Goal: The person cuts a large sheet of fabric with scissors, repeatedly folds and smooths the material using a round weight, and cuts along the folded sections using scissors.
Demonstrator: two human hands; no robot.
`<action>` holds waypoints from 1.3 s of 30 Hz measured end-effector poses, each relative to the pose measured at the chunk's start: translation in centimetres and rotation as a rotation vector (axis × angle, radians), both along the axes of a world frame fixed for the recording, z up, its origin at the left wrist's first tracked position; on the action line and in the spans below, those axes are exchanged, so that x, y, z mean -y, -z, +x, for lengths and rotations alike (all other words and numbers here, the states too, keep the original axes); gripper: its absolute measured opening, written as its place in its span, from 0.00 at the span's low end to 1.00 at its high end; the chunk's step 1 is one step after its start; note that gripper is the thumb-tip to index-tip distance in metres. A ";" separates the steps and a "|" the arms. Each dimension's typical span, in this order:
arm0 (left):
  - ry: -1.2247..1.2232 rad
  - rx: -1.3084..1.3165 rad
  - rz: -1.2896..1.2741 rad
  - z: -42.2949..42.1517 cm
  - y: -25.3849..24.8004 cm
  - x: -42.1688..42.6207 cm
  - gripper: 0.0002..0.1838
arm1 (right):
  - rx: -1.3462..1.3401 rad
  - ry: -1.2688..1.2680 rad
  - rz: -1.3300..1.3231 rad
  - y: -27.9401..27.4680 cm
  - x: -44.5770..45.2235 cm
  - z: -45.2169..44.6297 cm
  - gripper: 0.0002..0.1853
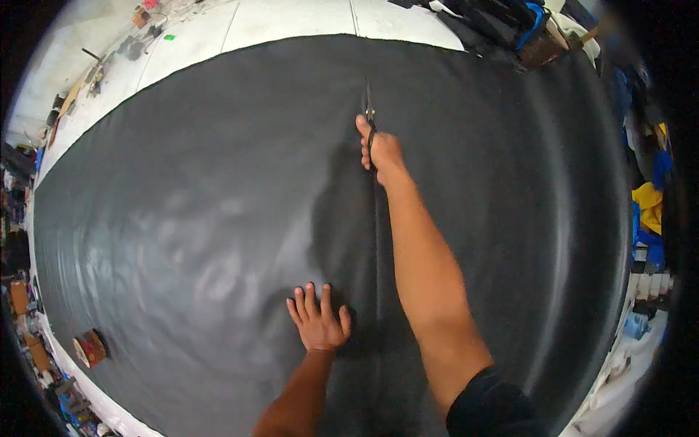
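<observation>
A large sheet of smooth black material (240,146) covers most of the table. My right hand (380,151) is reached far forward, its fingers wrapped round the handles of a pair of scissors (369,109). The blades point away from me and lie at the sheet; whether they are parted is hard to tell. A straight line (377,277) runs through the sheet from below the scissors towards me. Left of that line, my left hand (319,320) rests flat on the sheet with its fingers spread.
A brown spool-like object (89,348) sits on the sheet at lower left. The white table (284,16) shows past the far edge. Dark items and a brown box (546,47) are heaped at the back right. Yellow cloth (648,206) and other clutter lie beyond the right side.
</observation>
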State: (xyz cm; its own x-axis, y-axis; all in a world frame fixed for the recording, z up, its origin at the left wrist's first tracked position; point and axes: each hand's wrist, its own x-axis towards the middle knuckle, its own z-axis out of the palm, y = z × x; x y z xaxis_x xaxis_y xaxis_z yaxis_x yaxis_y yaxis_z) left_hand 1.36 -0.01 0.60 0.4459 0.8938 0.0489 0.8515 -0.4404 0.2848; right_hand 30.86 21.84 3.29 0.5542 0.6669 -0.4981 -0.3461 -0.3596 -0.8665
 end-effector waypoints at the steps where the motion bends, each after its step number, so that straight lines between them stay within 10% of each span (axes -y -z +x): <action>1: -0.005 -0.001 0.021 0.1 0.2 -0.2 0.29 | 0.001 -0.004 0.008 -0.3 -1.9 1.1 0.28; 28: 0.002 0.035 -0.062 -0.2 0.0 -0.4 0.30 | 0.267 -0.085 0.063 0.6 -11.8 7.0 0.25; 36: -0.025 0.046 -0.061 0.1 0.0 -0.5 0.30 | 0.393 0.174 0.052 1.2 26.0 -8.7 0.30; 39: -0.034 0.074 -0.065 0.4 -0.5 -0.7 0.30 | 0.751 -0.095 -0.517 -1.3 46.9 -15.4 0.40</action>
State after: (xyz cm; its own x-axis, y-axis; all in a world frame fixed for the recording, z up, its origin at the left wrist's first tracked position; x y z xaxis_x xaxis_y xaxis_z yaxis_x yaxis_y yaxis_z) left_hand 1.74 0.66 1.06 0.4124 0.9108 0.0218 0.8412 -0.3898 0.3746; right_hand 15.49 -25.04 4.63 0.8073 0.5206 -0.2778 0.2945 -0.7634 -0.5749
